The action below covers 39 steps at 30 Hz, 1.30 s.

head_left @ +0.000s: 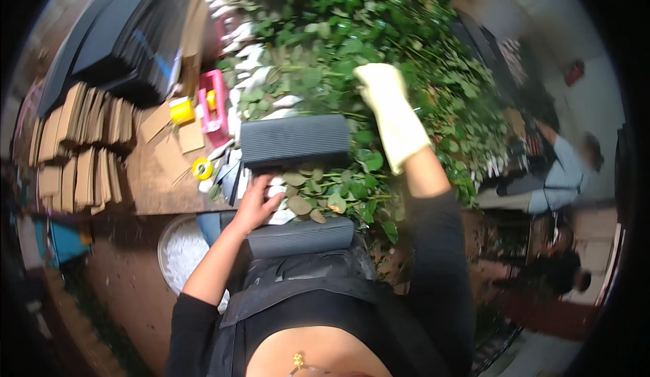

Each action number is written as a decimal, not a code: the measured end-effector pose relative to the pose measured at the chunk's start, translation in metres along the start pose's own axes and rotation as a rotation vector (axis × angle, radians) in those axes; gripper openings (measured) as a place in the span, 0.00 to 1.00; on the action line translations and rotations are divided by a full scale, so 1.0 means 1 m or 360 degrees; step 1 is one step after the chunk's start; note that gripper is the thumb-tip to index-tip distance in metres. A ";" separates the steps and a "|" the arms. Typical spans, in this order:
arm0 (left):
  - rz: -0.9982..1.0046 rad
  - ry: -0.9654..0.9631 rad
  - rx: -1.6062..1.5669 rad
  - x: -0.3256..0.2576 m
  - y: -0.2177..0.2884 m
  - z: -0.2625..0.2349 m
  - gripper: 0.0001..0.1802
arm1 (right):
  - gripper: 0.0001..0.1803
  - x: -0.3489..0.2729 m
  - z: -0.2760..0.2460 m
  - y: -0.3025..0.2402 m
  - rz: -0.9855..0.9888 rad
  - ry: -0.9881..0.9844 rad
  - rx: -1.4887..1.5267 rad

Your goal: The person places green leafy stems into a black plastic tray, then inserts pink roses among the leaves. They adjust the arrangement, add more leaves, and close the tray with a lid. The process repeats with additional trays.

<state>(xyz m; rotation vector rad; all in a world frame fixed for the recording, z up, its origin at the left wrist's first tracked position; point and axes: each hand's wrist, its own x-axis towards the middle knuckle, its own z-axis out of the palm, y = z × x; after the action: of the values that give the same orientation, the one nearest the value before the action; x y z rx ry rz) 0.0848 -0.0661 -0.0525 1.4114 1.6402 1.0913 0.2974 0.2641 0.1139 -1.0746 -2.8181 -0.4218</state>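
Observation:
My right hand, in a pale yellow glove, reaches into a big heap of leafy green stems on the table, fingers down among the leaves. My bare left hand rests on a bundle of leafy stems with white wrapping, which lies between two dark corrugated sheets: one at the far side, one at my waist. Whether the gloved fingers grip a stem is hidden by leaves.
Stacks of brown cardboard pieces and dark sheets lie at the left. Yellow tape rolls and a pink tool sit on the brown table. A white bucket stands below. Another person works at the right.

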 end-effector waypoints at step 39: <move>0.0119 0.0120 0.0138 -0.005 0.011 -0.004 0.25 | 0.30 -0.133 -0.113 -0.087 -0.0251 -0.0574 0.0239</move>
<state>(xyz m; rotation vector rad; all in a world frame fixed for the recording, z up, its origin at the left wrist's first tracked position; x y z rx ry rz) 0.0863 -0.0714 -0.0413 1.5147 1.7186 1.1405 0.3378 0.0843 0.1784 -0.9883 -3.1987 -0.0242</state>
